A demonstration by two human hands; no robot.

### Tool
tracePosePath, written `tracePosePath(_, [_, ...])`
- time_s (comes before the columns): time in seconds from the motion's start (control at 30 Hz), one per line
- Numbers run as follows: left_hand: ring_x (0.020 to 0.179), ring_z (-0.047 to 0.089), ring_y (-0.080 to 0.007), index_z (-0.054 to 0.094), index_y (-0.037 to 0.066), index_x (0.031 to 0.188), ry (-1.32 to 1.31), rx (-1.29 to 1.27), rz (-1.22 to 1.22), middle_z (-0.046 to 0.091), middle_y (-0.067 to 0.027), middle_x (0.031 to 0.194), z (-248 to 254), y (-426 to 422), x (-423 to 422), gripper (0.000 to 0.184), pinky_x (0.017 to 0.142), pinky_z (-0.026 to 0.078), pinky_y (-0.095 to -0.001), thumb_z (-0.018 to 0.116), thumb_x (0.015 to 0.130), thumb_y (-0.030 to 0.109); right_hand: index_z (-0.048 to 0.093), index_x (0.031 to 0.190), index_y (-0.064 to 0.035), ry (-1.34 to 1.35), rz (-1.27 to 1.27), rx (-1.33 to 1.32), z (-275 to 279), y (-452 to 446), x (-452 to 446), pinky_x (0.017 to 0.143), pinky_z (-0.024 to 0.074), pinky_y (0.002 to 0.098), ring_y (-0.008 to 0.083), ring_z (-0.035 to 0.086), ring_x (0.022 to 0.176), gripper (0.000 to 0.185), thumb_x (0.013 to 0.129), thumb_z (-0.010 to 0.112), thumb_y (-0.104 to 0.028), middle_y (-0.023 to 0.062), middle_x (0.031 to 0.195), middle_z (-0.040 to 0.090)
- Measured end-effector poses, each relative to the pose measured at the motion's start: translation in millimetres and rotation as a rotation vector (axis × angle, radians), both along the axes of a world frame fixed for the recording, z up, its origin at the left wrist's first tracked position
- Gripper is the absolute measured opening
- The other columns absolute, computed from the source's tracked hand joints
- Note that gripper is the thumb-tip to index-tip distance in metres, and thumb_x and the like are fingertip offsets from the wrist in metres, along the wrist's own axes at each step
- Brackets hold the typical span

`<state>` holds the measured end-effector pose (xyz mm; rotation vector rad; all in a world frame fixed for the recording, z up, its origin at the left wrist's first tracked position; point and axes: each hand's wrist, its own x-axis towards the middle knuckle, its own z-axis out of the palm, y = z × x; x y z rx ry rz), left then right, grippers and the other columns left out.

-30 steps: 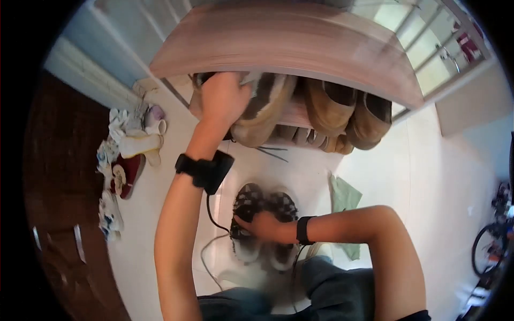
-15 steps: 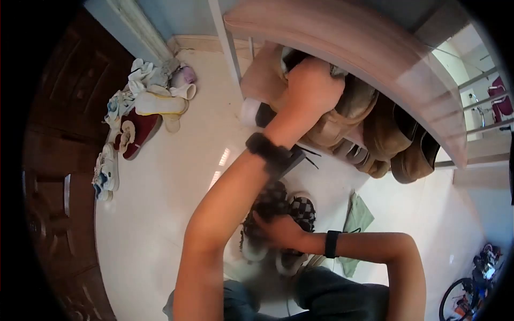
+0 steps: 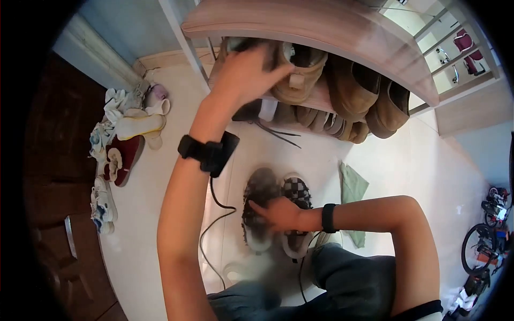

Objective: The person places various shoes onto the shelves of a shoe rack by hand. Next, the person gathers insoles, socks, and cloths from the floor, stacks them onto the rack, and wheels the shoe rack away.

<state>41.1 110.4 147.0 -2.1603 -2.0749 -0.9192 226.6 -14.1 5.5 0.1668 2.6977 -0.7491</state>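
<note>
My left hand (image 3: 249,72) is at the left end of the shoe rack, thumb stretched away from the fingers towards a tan shoe (image 3: 300,83). Its fingertips are partly hidden against a dark shoe opening at the far left. Below, my right hand (image 3: 284,214) lies across the left one of two black-and-white checkered shoes, with a finger reaching over its far side. This checkered shoe (image 3: 261,187) is blurred and looks gripped. Beside it stands the other checkered shoe (image 3: 297,192), its pale toe pointing towards me.
The rack's wooden top board (image 3: 321,21) overhangs the shoes. Brown shoes (image 3: 353,88) fill the shelf to the right. A green cloth (image 3: 352,187) lies on the floor. Piled shoes (image 3: 124,152) line the dark door (image 3: 53,160). A black cable (image 3: 217,206) hangs from my left wrist.
My left hand has drawn back from the tan shoe and its thumb has spread. The view has shifted, so the rack sits higher and farther left. My right hand stays at the checkered shoe.
</note>
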Motion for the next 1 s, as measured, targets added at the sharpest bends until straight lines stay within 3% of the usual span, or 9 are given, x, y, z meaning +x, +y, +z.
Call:
tracePosePath(0.07, [0.098,0.042,-0.0316,0.041,-0.001,0.108,0.061,-0.141,-0.017,0.046,-0.0203,0.104,1.0,-9.6,2.0,0.058,0.087,0.029,-0.0349,0.054,0.067,0.038,0.013,0.123,-0.0008,-0.022,0.045,0.079,0.4,-0.6,-0.3,0.051,0.0418,0.0332,0.0261,0.052,0.060,0.089,0.057,0.064,-0.031,0.0145,0.063,0.051])
tracePosePath(0.17, [0.104,0.034,-0.0318,0.033,0.000,0.114,0.039,0.043,-0.175,0.040,-0.0194,0.109,-10.3,-11.6,9.5,0.063,0.093,0.015,-0.0356,0.058,0.065,0.032,0.016,0.122,-0.0021,-0.005,0.024,0.040,-3.5,-0.2,-0.7,0.051,0.0405,0.0367,0.0298,0.050,0.060,0.085,0.058,0.062,-0.033,0.0170,0.067,0.050])
tracePosePath(0.3, [0.103,0.033,-0.0335,0.032,-0.003,0.113,0.162,0.167,-0.168,0.037,-0.0198,0.109,-8.3,-23.7,6.3,0.064,0.091,0.019,-0.0359,0.060,0.063,0.026,0.023,0.119,-0.0014,-0.093,0.079,0.003,25.1,17.9,-1.2,0.053,0.0407,0.0376,0.0305,0.051,0.061,0.074,0.061,0.060,-0.030,0.0166,0.070,0.052])
tracePosePath(0.4, [0.105,0.033,-0.0309,0.027,-0.003,0.116,0.115,0.291,0.089,0.035,-0.0187,0.109,-22.5,-39.9,-6.5,0.067,0.091,0.023,-0.0343,0.062,0.064,0.021,0.044,0.097,-0.0002,0.413,-0.212,0.117,63.6,59.0,3.4,0.070,0.0389,0.0357,0.0283,0.049,0.078,0.040,0.066,0.053,-0.024,0.0151,0.083,0.052])
tracePosePath(0.47, [0.107,0.032,-0.0253,0.021,-0.001,0.118,-0.446,0.264,0.114,0.034,-0.0168,0.112,-52.4,-41.1,-18.0,0.070,0.089,0.026,-0.0317,0.063,0.066,0.019,0.049,0.089,-0.0032,0.698,-0.424,0.348,94.8,96.8,20.7,0.075,0.0363,0.0365,0.0268,0.045,0.090,0.029,0.065,0.053,-0.018,0.0123,0.093,0.050])
tracePosePath(0.57, [0.108,0.031,-0.0221,0.014,-0.001,0.120,-0.772,0.072,-0.198,0.031,-0.0157,0.114,-50.7,-26.0,-23.2,0.077,0.089,0.027,-0.0294,0.064,0.066,0.021,0.048,0.096,-0.0066,0.900,-0.668,0.772,131.6,148.4,57.5,0.080,0.0319,0.0379,0.0284,0.042,0.094,0.035,0.064,0.057,-0.017,0.0113,0.102,0.044])
tracePosePath(0.8, [0.103,0.036,-0.0211,0.015,-0.003,0.116,-0.871,0.078,-0.043,0.036,-0.0142,0.111,-63.7,5.2,-18.2,0.082,0.086,0.031,-0.0283,0.069,0.058,0.017,0.038,0.112,-0.0100,0.522,-0.819,1.047,132.6,171.1,89.3,0.091,0.0209,0.0439,0.0317,0.033,0.102,0.060,0.063,0.060,-0.035,0.0192,0.109,0.035])
tracePosePath(0.83, [0.102,0.037,-0.0207,0.016,-0.004,0.115,-0.860,0.091,-0.049,0.037,-0.0141,0.111,-65.6,6.2,-20.3,0.081,0.085,0.032,-0.0279,0.069,0.057,0.017,0.040,0.111,-0.0105,0.496,-0.794,1.119,132.2,173.1,91.8,0.084,0.0312,0.0419,0.0338,0.040,0.094,0.058,0.063,0.061,-0.034,0.0203,0.106,0.037])
tracePosePath(1.0, [0.100,0.039,-0.0196,0.021,-0.005,0.112,-0.832,0.064,-0.093,0.039,-0.0145,0.108,-62.1,10.4,-28.4,0.078,0.083,0.034,-0.0272,0.070,0.056,0.018,0.049,0.098,-0.0076,0.412,-0.881,0.815,137.7,176.9,80.5,0.058,0.0440,0.0357,0.0315,0.052,0.069,0.044,0.062,0.062,-0.030,0.0178,0.098,0.043])
